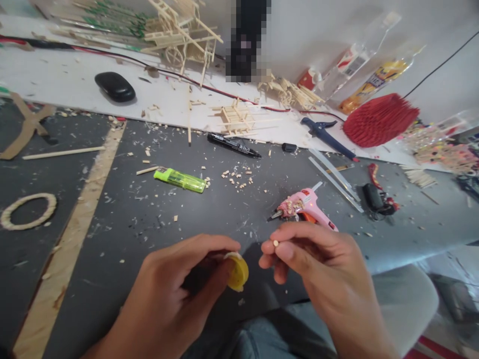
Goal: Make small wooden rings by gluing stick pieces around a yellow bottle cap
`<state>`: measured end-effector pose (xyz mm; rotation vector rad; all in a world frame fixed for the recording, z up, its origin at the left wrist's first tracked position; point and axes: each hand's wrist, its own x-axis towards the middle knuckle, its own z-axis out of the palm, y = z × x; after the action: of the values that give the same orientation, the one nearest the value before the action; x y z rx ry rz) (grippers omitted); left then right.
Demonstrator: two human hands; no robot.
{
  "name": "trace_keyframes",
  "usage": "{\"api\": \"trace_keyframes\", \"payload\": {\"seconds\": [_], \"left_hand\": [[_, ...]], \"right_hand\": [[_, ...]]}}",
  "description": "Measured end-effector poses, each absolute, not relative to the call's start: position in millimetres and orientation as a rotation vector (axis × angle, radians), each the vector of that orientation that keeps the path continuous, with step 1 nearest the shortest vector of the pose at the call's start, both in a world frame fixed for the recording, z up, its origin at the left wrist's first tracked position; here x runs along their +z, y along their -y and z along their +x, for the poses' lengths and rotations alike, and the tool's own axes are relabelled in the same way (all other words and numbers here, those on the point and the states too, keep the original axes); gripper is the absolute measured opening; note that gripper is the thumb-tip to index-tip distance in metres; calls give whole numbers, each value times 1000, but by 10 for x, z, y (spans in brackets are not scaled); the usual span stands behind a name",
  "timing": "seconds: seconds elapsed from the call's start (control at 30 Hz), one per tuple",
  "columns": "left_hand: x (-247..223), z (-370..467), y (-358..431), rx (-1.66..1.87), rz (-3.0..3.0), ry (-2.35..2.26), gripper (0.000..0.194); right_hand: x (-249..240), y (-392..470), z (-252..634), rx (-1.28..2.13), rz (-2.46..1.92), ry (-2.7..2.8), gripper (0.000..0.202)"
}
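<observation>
1. At the far left of the dark work surface [123,219] lies a pale ring [28,211] made of small wood pieces, with a cardboard cut-out [24,127] above it and a long wooden stick [63,152] to its right.
2. A black oval case [115,86] rests on the white board [67,77] further back, in front of a stick-built model [183,32].
3. A green lighter [180,179] lies flat on the dark surface, with loose wood chips [237,178] scattered just to its right.
4. The left hand [179,289] is at the near edge, its thumb and fingers closed around a small yellow disc [238,271], which it holds just above the surface.
5. A black marker [234,145] lies beyond the chips, near a small lattice of sticks [235,117].
6. The right hand [318,264] sits just beside the left, thumb and forefinger pinching a tiny wooden piece [276,243] close to the yellow disc but apart from it.
7. Right behind the right hand rests a pink glue gun [305,205], nozzle pointing left, with clear glue sticks [335,179] beside it.
8. Further right lie a blue-handled tool [325,134] and a red folded-paper piece [379,119].
</observation>
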<state>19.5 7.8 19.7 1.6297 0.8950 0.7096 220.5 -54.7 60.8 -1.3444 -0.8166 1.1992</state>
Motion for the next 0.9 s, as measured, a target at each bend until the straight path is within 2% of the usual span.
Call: {"api": "trace_keyframes", "payload": {"seconds": [0.1,0.23,0.53,0.9], "left_hand": [[203,165,-59,744,1639,-889,21],[217,147,-68,822,1704,-934,23],[229,139,-55,931,1946,-956,22],[236,144,-49,956,1999,-940,24]], "right_hand": [[590,592,2170,1133,-1471,802,4],[592,605,2093,1065,-1625,803,16],[555,585,1997,1239,-1622,738,13],[524,619,2031,1404,-1598,688,20]]}}
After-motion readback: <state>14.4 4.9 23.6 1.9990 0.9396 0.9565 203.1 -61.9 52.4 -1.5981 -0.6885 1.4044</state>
